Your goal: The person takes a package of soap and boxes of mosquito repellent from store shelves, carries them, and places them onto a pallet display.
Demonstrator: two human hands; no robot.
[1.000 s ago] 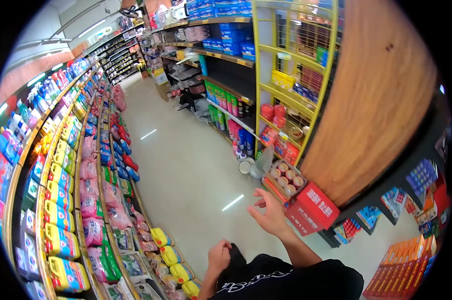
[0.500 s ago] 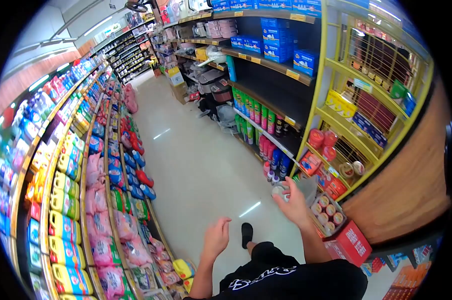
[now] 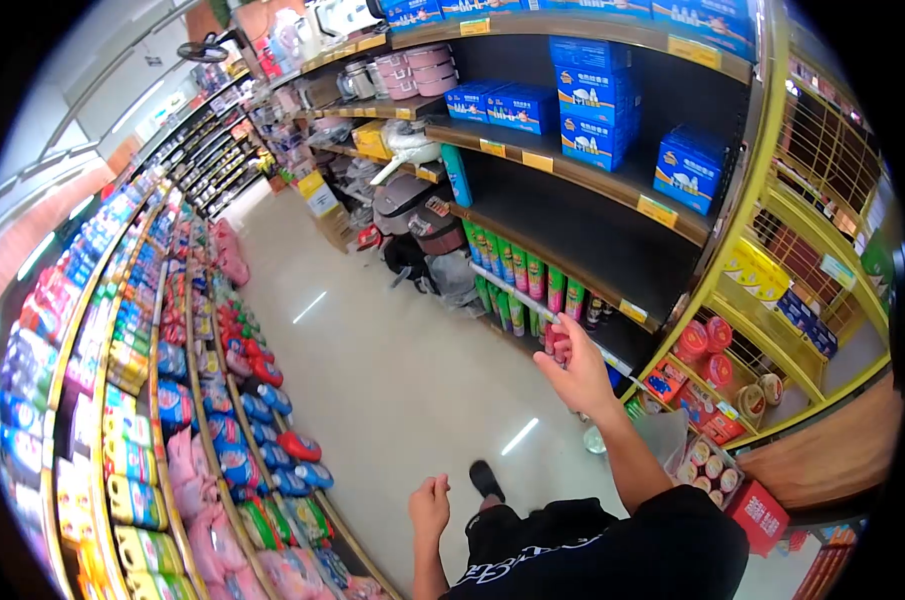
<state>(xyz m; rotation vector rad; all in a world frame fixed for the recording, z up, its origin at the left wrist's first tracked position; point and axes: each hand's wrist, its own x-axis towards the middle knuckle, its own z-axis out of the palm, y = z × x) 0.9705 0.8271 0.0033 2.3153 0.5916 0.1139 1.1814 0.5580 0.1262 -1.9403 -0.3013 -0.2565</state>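
Observation:
My right hand (image 3: 577, 372) is stretched forward, fingers apart and holding nothing that I can see. In my view it overlaps the lower shelf with its green and pink spray cans (image 3: 535, 279); whether it touches any cannot be told. A few cans behind the hand are hidden. Lower down, my left hand (image 3: 430, 507) hangs over the floor with its fingers loosely curled and nothing visible in them. Near my right forearm, a clear round container (image 3: 593, 440) is low by the shelf end.
Packed shelves of bottles and bags (image 3: 172, 400) line the left side. Blue boxes (image 3: 597, 105) stand on the right shelves. A yellow wire rack (image 3: 742, 290) holds red jars, with a red carton (image 3: 757, 515) below. Bags and boxes (image 3: 422, 220) crowd the aisle's right edge.
My view has turned and come closer to the right shelves. My right hand has moved forward, up from beside the clear container to in front of the spray cans. My left hand has lowered.

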